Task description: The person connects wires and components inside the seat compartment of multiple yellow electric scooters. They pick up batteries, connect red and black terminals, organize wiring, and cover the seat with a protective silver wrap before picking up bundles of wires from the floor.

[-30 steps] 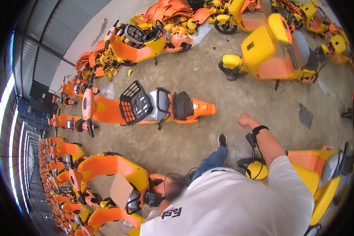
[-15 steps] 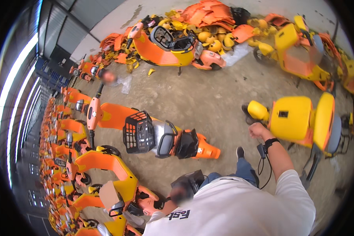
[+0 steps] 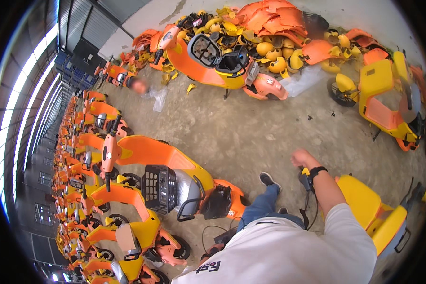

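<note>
Counting two grips: right grip [image 3: 304, 159] curled in loose fist over floor [image 3: 251, 132]; left grip [image 3: 215, 249] partly hidden beside one black box [image 3: 225, 236], can't tell open or closed. One near yellow scooter [image 3: 359, 195] lower right of right grip; one basket scooter [image 3: 187, 186] ahead-left of left grip. Ahead of right grip: one open-seat scooter [image 3: 229, 82] left, one yellow-orange scooter [image 3: 376, 78] right. Versus half-second ago: near yellow scooter shifted from beyond right grip to alongside forearm.
</note>
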A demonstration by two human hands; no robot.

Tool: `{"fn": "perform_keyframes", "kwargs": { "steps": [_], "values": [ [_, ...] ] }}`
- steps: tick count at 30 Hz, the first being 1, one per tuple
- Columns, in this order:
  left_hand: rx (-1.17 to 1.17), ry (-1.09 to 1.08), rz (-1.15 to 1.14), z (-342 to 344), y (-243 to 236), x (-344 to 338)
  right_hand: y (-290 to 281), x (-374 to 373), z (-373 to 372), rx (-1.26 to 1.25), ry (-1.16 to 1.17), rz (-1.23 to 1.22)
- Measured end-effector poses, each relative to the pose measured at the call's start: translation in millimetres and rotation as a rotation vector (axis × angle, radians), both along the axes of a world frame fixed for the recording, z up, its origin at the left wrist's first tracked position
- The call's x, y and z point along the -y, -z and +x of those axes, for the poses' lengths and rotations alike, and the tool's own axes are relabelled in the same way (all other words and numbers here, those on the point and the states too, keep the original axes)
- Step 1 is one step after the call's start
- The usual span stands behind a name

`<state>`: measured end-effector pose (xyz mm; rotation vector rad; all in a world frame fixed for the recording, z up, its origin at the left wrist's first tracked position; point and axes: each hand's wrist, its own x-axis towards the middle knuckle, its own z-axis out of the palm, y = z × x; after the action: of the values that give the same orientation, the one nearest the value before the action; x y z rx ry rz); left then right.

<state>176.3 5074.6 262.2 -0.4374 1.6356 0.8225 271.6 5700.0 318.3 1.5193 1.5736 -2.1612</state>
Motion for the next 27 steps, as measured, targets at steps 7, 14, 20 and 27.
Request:
{"fn": "perform_keyframes", "kwargs": {
  "steps": [7, 14, 20, 27],
  "values": [
    [0.017, -0.096, -0.028, -40.8, 12.1, -67.7, 53.7, -84.3, -149.3, -0.006, -0.166, -0.108],
    [0.002, -0.174, 0.012, -149.7, 28.4, -163.0, 30.8, -130.6, -285.4, 0.031, -0.335, -0.068],
    [-0.041, -0.182, 0.047, -262.2, 44.9, -257.0, 36.2, -168.5, -389.5, 0.122, -0.357, -0.067],
    [-0.065, -0.213, 0.059, -373.2, 55.7, -363.3, 22.9, -242.3, -513.3, -0.018, -0.292, -0.131]
  ]
}}
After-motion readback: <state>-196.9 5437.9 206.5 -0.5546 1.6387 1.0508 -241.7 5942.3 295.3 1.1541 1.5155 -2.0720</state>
